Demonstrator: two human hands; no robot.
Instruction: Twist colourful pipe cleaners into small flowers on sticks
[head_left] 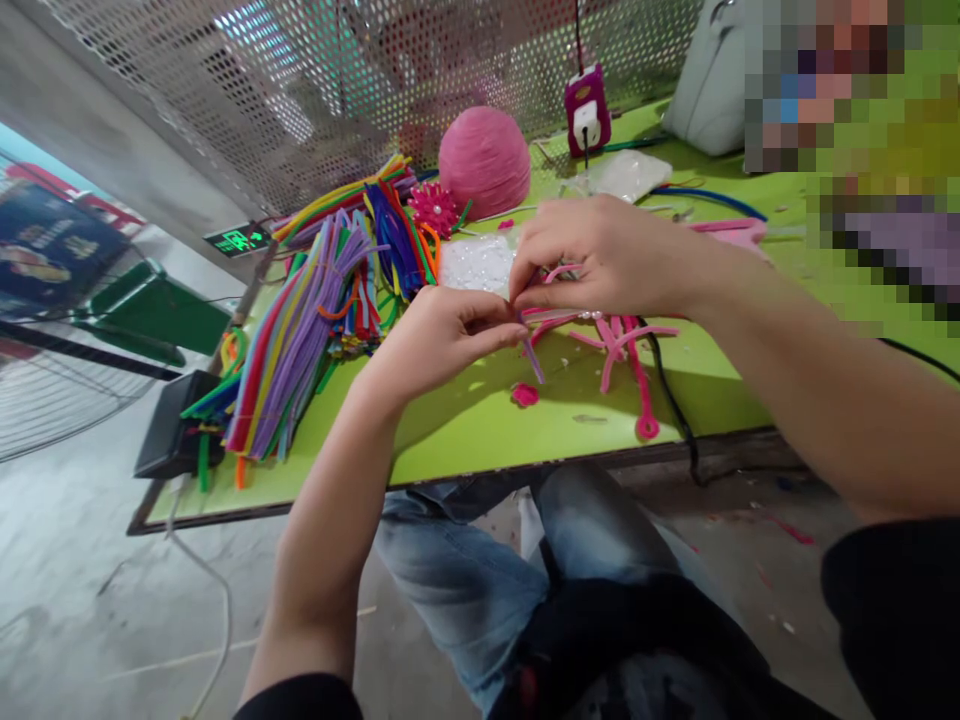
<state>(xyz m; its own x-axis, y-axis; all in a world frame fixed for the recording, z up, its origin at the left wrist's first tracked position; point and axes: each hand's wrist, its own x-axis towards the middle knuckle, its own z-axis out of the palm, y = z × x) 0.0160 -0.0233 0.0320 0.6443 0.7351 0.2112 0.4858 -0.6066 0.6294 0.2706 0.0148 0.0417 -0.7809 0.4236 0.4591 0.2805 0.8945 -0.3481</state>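
Observation:
Over the green tabletop my left hand (pixel 465 325) is closed in a pinch, with a short purple pipe cleaner (pixel 534 362) sticking out below its fingertips. My right hand (pixel 581 258) meets it there, thumb and forefinger pinched together at the same spot; the held part is mostly hidden by the fingers. Pink pipe cleaner pieces (pixel 611 350) lie under and beside my right hand, one ending in a small loop (pixel 646 427). A small pink flower-like piece (pixel 525 394) rests on the table below my hands. Behind them lies a clear bag of white bits (pixel 480 262).
Bundles of coloured pipe cleaners (pixel 300 340) cover the table's left side. A pink ball (pixel 484 160) and a pink flower (pixel 433 208) stand at the back. A black cable (pixel 671 400) runs over the front edge. A black box (pixel 176 425) sits at the left corner.

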